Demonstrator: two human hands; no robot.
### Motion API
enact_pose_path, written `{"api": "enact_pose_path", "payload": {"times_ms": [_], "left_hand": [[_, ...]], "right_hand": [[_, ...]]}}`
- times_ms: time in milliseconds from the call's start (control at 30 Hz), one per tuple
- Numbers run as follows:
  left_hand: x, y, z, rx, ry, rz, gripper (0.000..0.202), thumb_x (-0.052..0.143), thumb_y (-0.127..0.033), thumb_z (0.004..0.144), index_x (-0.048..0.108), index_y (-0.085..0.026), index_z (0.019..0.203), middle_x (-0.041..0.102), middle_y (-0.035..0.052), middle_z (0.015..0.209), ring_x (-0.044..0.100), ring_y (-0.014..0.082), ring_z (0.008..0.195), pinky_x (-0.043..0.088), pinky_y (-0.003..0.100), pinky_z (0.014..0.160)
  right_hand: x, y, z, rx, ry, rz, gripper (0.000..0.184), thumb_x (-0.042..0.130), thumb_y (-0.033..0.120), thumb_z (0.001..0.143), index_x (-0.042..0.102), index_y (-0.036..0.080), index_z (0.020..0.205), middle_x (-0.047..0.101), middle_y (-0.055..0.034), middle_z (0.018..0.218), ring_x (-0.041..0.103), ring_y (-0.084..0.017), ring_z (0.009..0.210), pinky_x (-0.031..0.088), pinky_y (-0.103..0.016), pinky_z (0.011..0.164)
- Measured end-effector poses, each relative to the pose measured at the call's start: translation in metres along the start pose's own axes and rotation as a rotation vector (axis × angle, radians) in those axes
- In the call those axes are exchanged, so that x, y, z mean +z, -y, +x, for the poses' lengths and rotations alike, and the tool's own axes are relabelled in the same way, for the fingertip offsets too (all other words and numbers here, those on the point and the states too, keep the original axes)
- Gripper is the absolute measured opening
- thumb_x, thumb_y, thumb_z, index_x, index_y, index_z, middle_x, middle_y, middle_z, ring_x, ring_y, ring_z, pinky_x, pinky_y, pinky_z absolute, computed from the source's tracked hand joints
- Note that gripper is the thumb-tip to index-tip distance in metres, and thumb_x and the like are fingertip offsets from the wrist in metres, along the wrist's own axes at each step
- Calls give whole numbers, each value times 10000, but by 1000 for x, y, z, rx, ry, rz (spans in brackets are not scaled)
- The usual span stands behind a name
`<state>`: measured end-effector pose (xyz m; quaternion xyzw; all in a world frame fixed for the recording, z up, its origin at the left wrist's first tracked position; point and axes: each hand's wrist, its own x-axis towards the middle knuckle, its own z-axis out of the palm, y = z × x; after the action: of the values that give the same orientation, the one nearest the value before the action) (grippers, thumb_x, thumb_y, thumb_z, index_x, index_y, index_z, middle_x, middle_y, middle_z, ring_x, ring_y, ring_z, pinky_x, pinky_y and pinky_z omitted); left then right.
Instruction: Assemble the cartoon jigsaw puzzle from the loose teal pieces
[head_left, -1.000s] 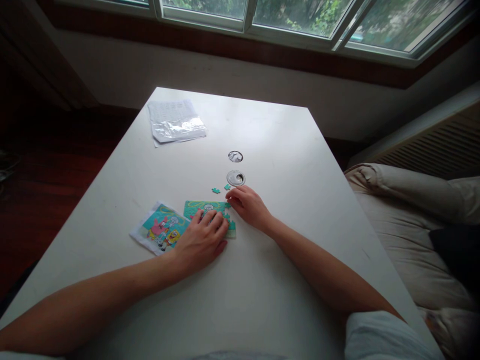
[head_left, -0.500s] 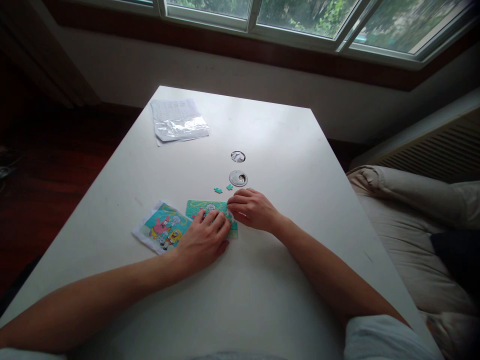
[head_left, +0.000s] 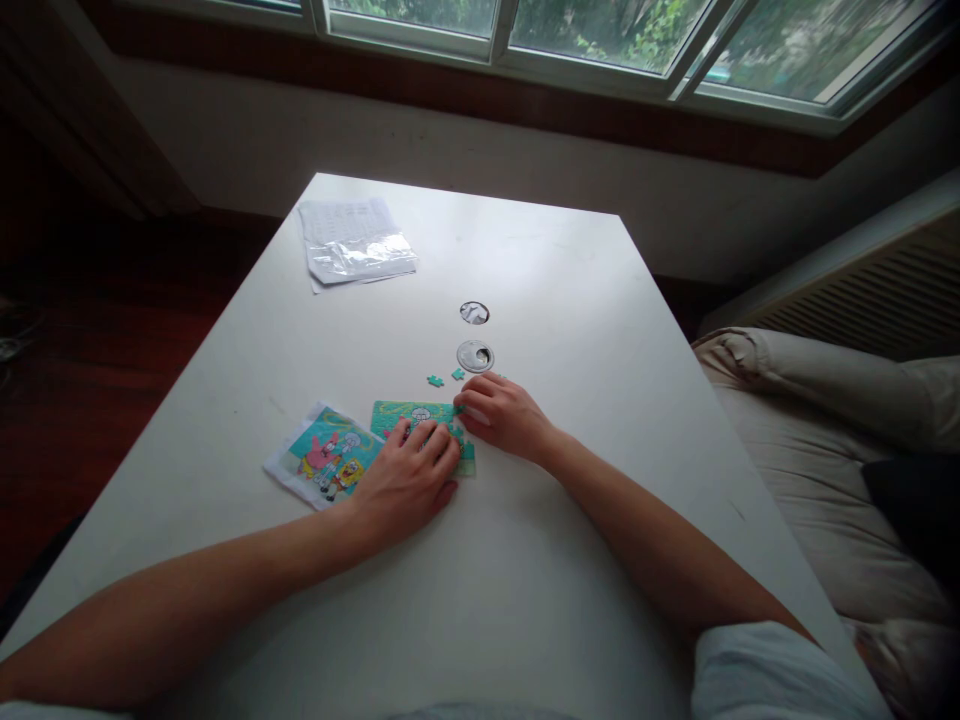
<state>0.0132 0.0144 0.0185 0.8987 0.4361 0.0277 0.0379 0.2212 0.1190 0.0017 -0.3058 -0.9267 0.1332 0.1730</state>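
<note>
A green jigsaw puzzle (head_left: 397, 411) with cartoon figures lies on the white table, mostly assembled; its right side looks uneven. My left hand (head_left: 415, 462) rests across its lower part, fingers spread and lying on it, hiding the middle. At the upper right edge my right hand (head_left: 504, 414) pinches a small green puzzle piece (head_left: 458, 409) between thumb and fingers, largely covered by the fingertips. Two loose puzzle pieces (head_left: 436, 381) lie just beyond the puzzle. Left of it, partly under my left wrist, is a picture sheet (head_left: 319, 455) showing the same cartoon figures.
Papers with a clear plastic sleeve (head_left: 360, 250) lie at the table's far left. Two round grommets (head_left: 471, 357) are set in the tabletop (head_left: 555, 290) beyond the puzzle. A beige cushioned seat (head_left: 780, 430) stands at the right, and a window is behind the table.
My right hand has shifted slightly at the puzzle's upper right edge, and more of the puzzle's right side shows. My left hand stays in place.
</note>
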Motion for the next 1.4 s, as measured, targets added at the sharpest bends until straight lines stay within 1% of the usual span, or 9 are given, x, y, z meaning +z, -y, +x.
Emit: {"api": "enact_pose_path", "payload": {"times_ms": [100, 333, 500, 567, 700, 767, 900, 1133, 1400], "left_hand": [[0, 0, 0, 6, 2, -1, 415, 489, -341, 980, 516, -147, 1346, 534, 158, 1385, 449, 335, 1312, 331, 537, 1120], [1, 1, 0, -1, -4, -20, 420, 510, -336, 966, 514, -163, 1349, 546, 155, 1365, 452, 332, 1313, 326, 536, 1120], [2, 2, -1, 9, 0, -12, 440, 503, -336, 971, 503, -138, 1363, 529, 163, 1393, 445, 336, 1322, 321, 536, 1125], [3, 2, -1, 12, -3, -11, 439, 499, -339, 975, 502, -141, 1366, 522, 164, 1405, 446, 333, 1324, 320, 536, 1124], [2, 2, -1, 7, -13, -13, 428, 501, -338, 974, 507, -152, 1359, 527, 160, 1394, 454, 332, 1307, 336, 538, 1105], [1, 3, 0, 11, -13, -17, 405, 508, -327, 969, 522, -159, 1338, 548, 152, 1356, 476, 329, 1270, 362, 529, 1082], [-1, 7, 2, 9, -25, -32, 325, 532, -291, 954, 564, -178, 1257, 579, 136, 1275, 515, 311, 1197, 407, 489, 1038], [0, 19, 6, -42, -104, -59, 320, 508, -291, 973, 566, -181, 1268, 542, 144, 1365, 494, 302, 1243, 421, 466, 1047], [9, 39, 12, -167, -150, -86, 575, 578, -473, 943, 473, -167, 1419, 470, 160, 1468, 415, 318, 1353, 334, 492, 1147]], "right_hand": [[2, -2, -1, 57, -30, 1, 156, 601, 281, 949, 656, 230, 1085, 655, -87, 1071, 555, -240, 1042, 464, -364, 896], [6, 6, 1, 85, -12, -10, 105, 620, 263, 933, 666, 225, 1020, 631, -94, 1043, 538, -243, 1032, 461, -379, 907], [7, 11, 2, 131, -21, -10, 56, 612, 229, 932, 643, 215, 976, 634, -90, 1030, 540, -233, 1032, 448, -345, 887], [6, 11, 2, 169, -27, 22, 35, 618, 203, 918, 631, 215, 949, 641, -74, 980, 552, -218, 988, 438, -318, 849], [4, 7, 2, 287, -15, 153, 53, 635, 199, 892, 639, 226, 938, 610, 12, 761, 533, -145, 721, 386, -248, 691], [3, 6, 2, 331, -27, 228, 56, 634, 216, 887, 655, 227, 938, 607, 30, 729, 509, -120, 651, 362, -232, 646], [2, 6, 3, 381, -63, 332, 91, 599, 243, 903, 681, 224, 937, 648, 28, 735, 521, -112, 631, 377, -228, 641], [-1, 7, 4, 459, -89, 431, 135, 643, 317, 886, 702, 205, 841, 692, 14, 752, 562, -124, 668, 411, -241, 658], [-4, 12, 7, 537, 16, 321, 144, 652, 291, 872, 739, 211, 789, 678, 7, 744, 569, -129, 691, 373, -258, 653]]}}
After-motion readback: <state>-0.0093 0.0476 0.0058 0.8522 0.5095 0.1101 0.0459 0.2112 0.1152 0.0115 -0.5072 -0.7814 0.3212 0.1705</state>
